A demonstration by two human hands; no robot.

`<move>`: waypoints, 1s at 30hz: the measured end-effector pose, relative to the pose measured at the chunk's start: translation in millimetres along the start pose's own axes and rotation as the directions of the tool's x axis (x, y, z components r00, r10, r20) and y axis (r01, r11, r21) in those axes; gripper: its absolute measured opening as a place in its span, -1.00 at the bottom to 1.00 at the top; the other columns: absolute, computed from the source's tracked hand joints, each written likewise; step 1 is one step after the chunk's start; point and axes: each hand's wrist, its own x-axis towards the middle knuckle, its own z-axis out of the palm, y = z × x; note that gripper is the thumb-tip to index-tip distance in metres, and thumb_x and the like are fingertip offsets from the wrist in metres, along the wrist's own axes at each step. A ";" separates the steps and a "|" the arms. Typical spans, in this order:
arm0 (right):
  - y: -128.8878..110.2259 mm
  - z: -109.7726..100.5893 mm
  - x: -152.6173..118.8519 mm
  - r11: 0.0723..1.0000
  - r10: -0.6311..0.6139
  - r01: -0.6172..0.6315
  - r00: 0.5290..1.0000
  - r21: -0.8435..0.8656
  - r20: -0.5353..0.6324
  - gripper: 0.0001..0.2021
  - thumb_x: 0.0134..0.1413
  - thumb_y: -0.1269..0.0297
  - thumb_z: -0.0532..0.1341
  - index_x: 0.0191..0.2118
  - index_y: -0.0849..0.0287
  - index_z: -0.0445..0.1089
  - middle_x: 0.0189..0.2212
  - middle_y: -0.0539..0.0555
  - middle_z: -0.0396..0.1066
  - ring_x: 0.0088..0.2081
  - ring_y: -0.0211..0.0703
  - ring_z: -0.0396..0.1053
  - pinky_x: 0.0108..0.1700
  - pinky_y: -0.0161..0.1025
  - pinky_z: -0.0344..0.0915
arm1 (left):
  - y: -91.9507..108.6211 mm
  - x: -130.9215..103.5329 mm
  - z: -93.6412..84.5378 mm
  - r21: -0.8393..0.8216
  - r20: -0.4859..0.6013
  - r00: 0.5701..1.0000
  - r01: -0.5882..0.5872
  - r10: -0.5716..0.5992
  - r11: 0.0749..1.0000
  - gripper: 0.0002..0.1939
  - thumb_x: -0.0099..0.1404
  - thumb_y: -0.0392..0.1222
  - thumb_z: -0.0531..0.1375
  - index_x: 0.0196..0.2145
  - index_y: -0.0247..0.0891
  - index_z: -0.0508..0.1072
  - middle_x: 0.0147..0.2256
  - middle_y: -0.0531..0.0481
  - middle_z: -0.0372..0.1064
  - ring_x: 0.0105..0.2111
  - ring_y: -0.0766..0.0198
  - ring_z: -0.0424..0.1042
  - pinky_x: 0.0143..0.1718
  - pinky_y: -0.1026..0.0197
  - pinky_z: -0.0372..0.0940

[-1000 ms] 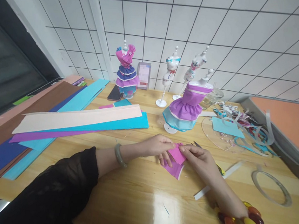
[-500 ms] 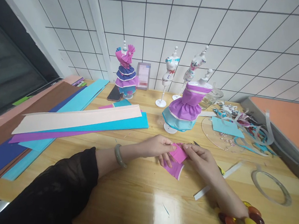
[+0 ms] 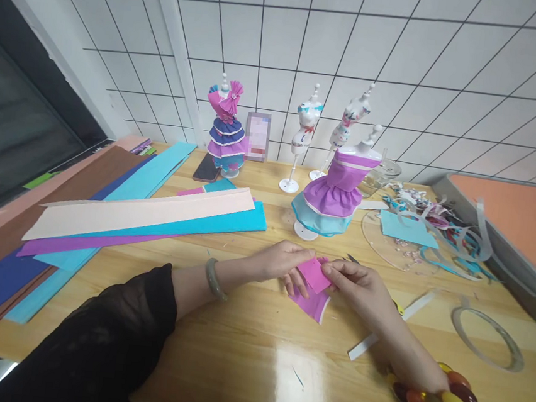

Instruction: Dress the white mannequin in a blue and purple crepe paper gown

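Between my two hands is a small pink piece of crepe paper (image 3: pixel 314 275). My left hand (image 3: pixel 290 266) is closed on its left side, the thumb lying along the top and the other fingers underneath. On the right edge, the thumb and forefinger of my right hand (image 3: pixel 352 282) pinch it. Below it a purple piece with a white edge (image 3: pixel 312 305) shows, partly covered by the pink one and my left fingers. Just behind my hands stands a mini mannequin in a purple and light-blue dress (image 3: pixel 340 189). Scissors (image 3: pixel 397 306) lie mostly hidden beneath my right hand.
Long folded paper strips (image 3: pixel 143 214) spread over the table's left side. At the back stand a dressed mannequin (image 3: pixel 227 134), two bare mannequins (image 3: pixel 307 129) and a propped phone (image 3: pixel 258 137). Scraps (image 3: pixel 432 210), a clear tape ring (image 3: pixel 486 339) and a white strip (image 3: pixel 419 304) lie right.
My left thumb has lifted back and straightened over the pink paper. My right fingertips have moved slightly left and down along its edge, and more of its surface shows.
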 end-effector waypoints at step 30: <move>6.3 5.2 -2.0 0.999 0.038 -0.040 0.996 0.024 0.082 -0.64 -0.14 -0.05 0.39 -0.42 0.19 0.52 -0.53 0.02 0.48 -0.52 -0.26 0.32 -0.41 -0.27 0.26 | -9.1 5.0 -6.8 0.176 -0.046 0.977 -0.196 0.207 0.965 -0.64 0.31 0.10 0.11 -0.34 -0.30 0.33 -0.61 0.07 0.37 -0.66 0.41 0.37 -0.66 0.41 0.18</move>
